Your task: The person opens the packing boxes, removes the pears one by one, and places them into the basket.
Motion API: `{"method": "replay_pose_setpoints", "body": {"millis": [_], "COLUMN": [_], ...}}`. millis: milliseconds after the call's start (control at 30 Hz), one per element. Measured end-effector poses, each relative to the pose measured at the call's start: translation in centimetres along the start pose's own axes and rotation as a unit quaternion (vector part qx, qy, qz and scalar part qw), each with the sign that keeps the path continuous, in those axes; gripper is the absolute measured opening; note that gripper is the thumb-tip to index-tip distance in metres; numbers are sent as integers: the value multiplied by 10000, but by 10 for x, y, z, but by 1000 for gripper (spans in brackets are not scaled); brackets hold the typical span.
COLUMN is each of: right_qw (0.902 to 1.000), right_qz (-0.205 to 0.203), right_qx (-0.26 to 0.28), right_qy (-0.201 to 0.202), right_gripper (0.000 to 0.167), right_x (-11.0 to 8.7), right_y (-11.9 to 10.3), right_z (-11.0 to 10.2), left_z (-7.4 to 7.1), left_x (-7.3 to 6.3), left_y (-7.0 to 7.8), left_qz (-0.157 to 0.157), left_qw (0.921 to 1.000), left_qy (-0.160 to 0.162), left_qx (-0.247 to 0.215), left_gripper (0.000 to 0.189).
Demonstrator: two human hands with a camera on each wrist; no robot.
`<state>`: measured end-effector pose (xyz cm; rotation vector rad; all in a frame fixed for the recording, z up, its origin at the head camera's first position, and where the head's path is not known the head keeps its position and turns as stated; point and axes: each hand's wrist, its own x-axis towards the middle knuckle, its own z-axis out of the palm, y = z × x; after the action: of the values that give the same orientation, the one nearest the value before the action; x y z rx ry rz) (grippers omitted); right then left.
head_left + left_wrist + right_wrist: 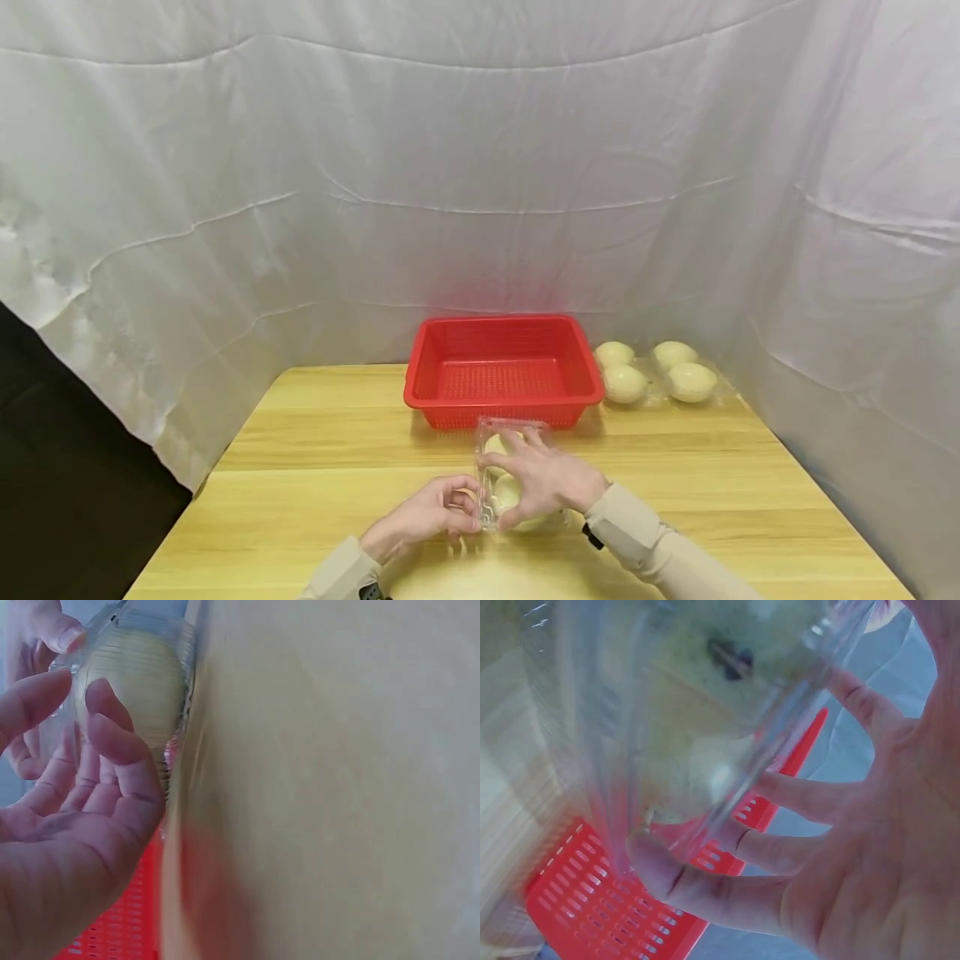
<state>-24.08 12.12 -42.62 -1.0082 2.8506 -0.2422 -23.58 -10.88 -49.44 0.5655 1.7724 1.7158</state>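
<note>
Pack: clear, ridged, glossy plastic (486, 500), at lower centre of the head frame on the table, between the two hands.
Fruit in it: pale yellow-green, smooth and rounded (507, 493); the right wrist view shows a small dark spot on one.
Left hand: at the pack's left edge (431, 510), fingers half curled; I cannot tell whether they pinch the plastic.
Right hand: laid over the pack (551, 479), fingers spread and extended against the plastic.
Cuffs: beige cloth (630, 525), above dark wristbands (592, 536).
Basket: red plastic, rectangular, slotted walls (504, 416), at centre, just beyond the pack.
More fruit: four pale rounded ones (625, 384) in clear plastic, right of the basket.
Table: yellow wood grain (322, 450), across the lower frame.
Curtain: creased, silvery-white cloth (480, 167), filling the upper frame.
</note>
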Motion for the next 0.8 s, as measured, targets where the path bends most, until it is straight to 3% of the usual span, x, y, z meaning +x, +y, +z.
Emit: {"method": "replay_pose_setpoints", "body": {"millis": [300, 433, 633, 800], "right_qw": [9999, 9999, 9996, 9991], "right_qz": [-15, 38, 48, -77], "right_qx": [70, 100, 215, 279], "right_qy": [94, 88, 193, 303], "right_gripper": [79, 78, 81, 84], "right_x": [-1, -2, -1, -6], "right_y": [1, 1, 2, 4], "right_z": [4, 4, 4, 5], "left_z": [-2, -4, -9, -10], "left_x": [8, 11, 15, 15], "left_y": [-5, -7, -5, -2], "left_qz": [26, 113, -21, -198], "left_qw": [9979, 9969, 9952, 9949], "left_qy": [-403, -627, -943, -969], "left_qx": [-505, -450, -248, -180], "left_gripper": [26, 22, 18, 18]}}
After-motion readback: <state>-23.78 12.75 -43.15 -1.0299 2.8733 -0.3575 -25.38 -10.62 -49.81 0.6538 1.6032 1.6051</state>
